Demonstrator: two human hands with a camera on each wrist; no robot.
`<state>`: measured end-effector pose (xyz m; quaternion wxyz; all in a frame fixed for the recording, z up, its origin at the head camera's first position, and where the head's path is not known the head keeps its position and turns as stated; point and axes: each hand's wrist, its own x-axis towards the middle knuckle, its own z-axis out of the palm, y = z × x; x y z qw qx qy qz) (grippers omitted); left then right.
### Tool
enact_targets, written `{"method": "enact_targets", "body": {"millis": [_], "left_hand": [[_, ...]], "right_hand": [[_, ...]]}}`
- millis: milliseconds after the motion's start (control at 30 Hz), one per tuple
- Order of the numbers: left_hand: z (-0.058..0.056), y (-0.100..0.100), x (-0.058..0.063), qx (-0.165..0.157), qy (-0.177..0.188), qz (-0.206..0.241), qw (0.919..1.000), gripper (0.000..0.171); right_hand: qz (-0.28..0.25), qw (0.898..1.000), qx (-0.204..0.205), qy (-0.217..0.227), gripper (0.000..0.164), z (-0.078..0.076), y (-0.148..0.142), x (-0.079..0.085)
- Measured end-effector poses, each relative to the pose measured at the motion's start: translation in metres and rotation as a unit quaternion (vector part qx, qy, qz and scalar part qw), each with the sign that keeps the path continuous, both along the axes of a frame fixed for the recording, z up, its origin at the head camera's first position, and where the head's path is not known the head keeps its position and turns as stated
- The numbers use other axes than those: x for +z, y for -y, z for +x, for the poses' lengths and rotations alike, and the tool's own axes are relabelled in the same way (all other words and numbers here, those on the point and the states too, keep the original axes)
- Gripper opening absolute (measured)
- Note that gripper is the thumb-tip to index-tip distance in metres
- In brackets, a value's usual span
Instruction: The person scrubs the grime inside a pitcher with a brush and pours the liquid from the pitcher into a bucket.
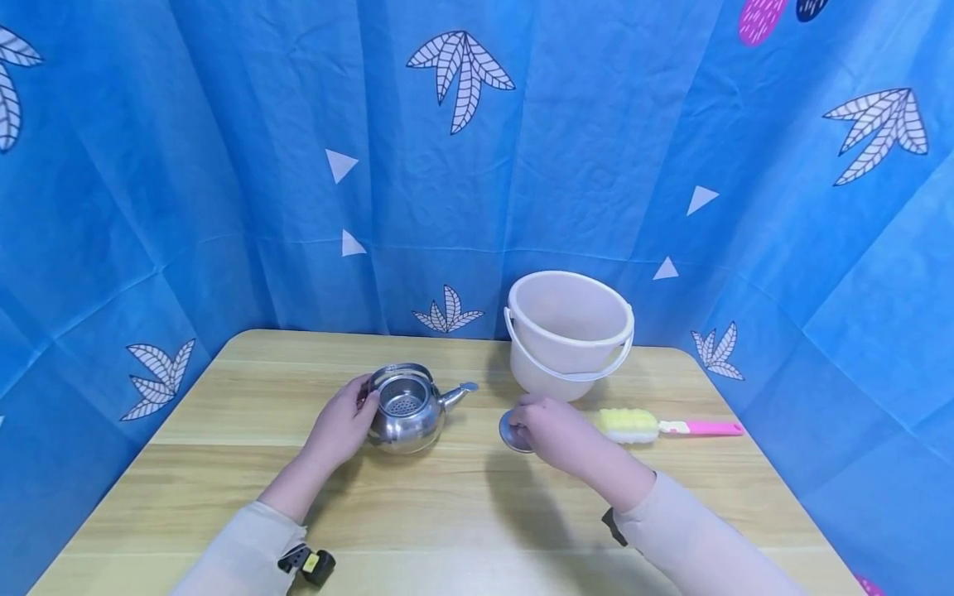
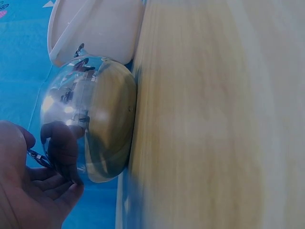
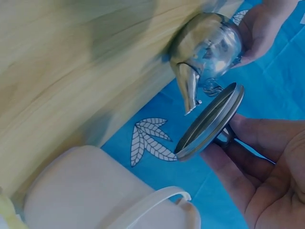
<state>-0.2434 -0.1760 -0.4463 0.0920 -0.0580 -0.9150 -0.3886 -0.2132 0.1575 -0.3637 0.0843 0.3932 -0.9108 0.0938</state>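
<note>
A shiny steel teapot (image 1: 406,424) stands on the table, its top uncovered and a perforated strainer (image 1: 403,403) visible inside. Its spout points right. My left hand (image 1: 349,420) holds the teapot at its left side, near the handle; the left wrist view has the thumb and fingers about the handle's base (image 2: 40,158). Between the thumb and fingers of my right hand (image 1: 555,432) is the knob of the round steel teapot lid (image 3: 209,123). The lid is held above the table, apart from the pot, in front of the bucket.
Behind my right hand stands a white plastic bucket (image 1: 551,364) with its handle hanging down in front. A yellow and white sponge brush (image 1: 628,425) with a pink handle lies to the right. Blue patterned cloth (image 1: 462,199) hangs around the table (image 1: 417,521).
</note>
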Motion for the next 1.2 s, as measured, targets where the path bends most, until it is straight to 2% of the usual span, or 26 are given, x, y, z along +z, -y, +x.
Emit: {"method": "enact_targets", "body": {"millis": [333,567,900,1200], "left_hand": [[0.001,0.000,0.001,0.002,0.003,-0.002,1.0000,0.053],[0.002,-0.001,0.003,-0.001,-0.001,0.004,1.0000,0.052],[0.002,-0.001,0.004,-0.002,0.000,0.003,1.0000,0.052],[0.001,0.000,0.003,-0.003,-0.001,0.003,1.0000,0.052]], "right_hand": [[0.011,1.000,-0.007,-0.015,0.027,0.002,-0.012,-0.011],[0.014,0.999,-0.029,0.013,0.032,0.002,-0.019,-0.016],[0.008,0.999,-0.023,0.034,0.035,0.004,-0.026,-0.026],[0.006,0.997,-0.036,0.067,0.032,0.009,-0.027,-0.034]]}}
